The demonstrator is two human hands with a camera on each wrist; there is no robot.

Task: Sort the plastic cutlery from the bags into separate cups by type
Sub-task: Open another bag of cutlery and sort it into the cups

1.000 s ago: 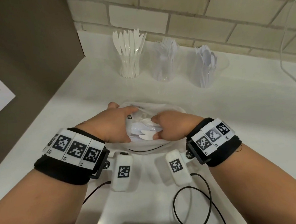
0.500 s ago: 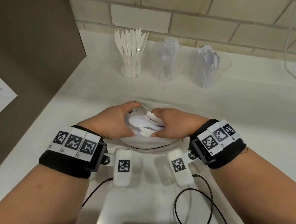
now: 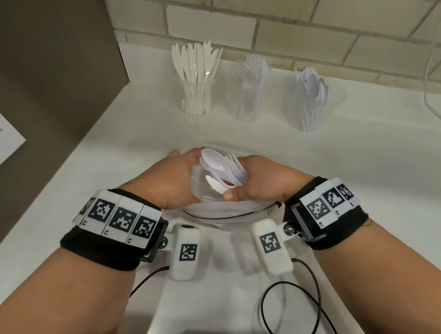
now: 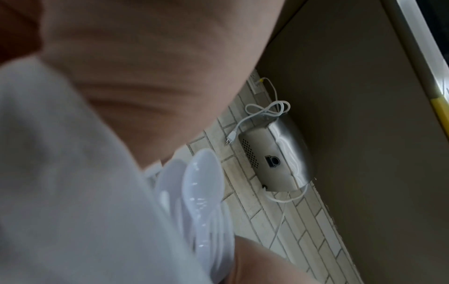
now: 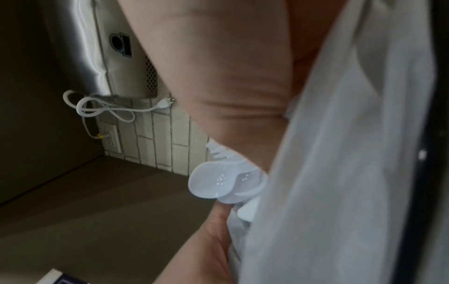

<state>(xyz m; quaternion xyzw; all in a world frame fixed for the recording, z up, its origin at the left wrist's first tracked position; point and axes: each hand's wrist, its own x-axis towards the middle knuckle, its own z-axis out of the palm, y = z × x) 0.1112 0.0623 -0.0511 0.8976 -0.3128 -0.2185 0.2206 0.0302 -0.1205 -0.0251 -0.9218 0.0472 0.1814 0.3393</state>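
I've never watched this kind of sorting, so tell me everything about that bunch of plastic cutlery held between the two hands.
The bunch of white plastic cutlery mixes glossy spoon bowls, fork tines and one knife tip, fanned up and leftward. The right hand grips its hidden handles, above the thin clear plastic bag that the left hand holds.

white cutlery (image 3: 222, 172); clear cups (image 3: 246, 105); black wristbands (image 3: 100, 251) with checkered black-and-white markers; beige brick wall (image 3: 282, 19)
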